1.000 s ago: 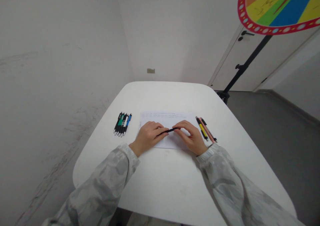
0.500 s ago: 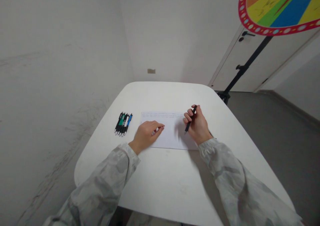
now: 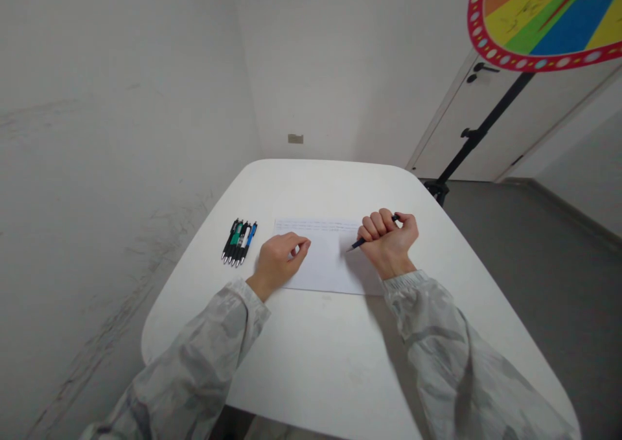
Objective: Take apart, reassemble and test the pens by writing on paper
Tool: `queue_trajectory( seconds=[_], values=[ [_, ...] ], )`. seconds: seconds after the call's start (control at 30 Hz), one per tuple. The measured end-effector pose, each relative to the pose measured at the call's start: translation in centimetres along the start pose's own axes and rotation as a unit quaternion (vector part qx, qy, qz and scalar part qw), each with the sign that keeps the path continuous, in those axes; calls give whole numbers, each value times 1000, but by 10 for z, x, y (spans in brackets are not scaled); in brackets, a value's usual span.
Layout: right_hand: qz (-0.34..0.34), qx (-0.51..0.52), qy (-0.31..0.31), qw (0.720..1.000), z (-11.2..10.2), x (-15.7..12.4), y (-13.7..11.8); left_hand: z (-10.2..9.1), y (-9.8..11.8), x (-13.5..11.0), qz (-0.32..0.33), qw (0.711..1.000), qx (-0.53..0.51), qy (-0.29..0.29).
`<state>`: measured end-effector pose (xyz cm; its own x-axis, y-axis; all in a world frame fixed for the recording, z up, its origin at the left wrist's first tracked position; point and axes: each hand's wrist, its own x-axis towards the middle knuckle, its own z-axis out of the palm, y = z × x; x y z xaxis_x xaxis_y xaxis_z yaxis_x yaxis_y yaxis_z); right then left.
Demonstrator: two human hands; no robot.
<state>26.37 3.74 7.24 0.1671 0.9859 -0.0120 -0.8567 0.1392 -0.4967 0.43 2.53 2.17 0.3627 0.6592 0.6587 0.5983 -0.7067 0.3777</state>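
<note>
A black pen (image 3: 358, 242) is gripped in my right hand (image 3: 387, 240), whose fingers curl round it in a fist with the palm turned up. Its metal tip points left over a sheet of white paper (image 3: 323, 265), and its other end shows by my thumb. The pen's middle is hidden by the fingers. On the paper's left edge rests my left hand (image 3: 280, 262), thumb and forefinger tips drawn together with nothing visible between them. Rows of small handwriting run along the top of the sheet.
Several pens (image 3: 239, 242), black, green, white and blue, lie side by side left of the paper on the white table (image 3: 301, 356). Walls stand left and behind. A colourful prize wheel (image 3: 544, 22) on a black stand (image 3: 486, 126) is at the right, before a door.
My right hand has closed into a fist and rolled palm up, swinging the pen from steep to a flatter slant. My left hand has shifted slightly left, its fingertips coming together.
</note>
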Motion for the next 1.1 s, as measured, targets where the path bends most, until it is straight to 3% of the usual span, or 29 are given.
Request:
queue_trajectory(
  seconds=[0.43, 0.8, 1.1],
  values=[
    [-4, -5, -37, 999, 7, -1, -2, 1, -1, -1, -12, 1000, -7, -23],
    [-5, -15, -56, 998, -1, 1, -1, -4, -5, 1, 32, 995, 26, -89],
    [-16, 2, -50, 999, -5, 2, 1, -8, 6, 1, 52, 988, 26, -143]
  ],
)
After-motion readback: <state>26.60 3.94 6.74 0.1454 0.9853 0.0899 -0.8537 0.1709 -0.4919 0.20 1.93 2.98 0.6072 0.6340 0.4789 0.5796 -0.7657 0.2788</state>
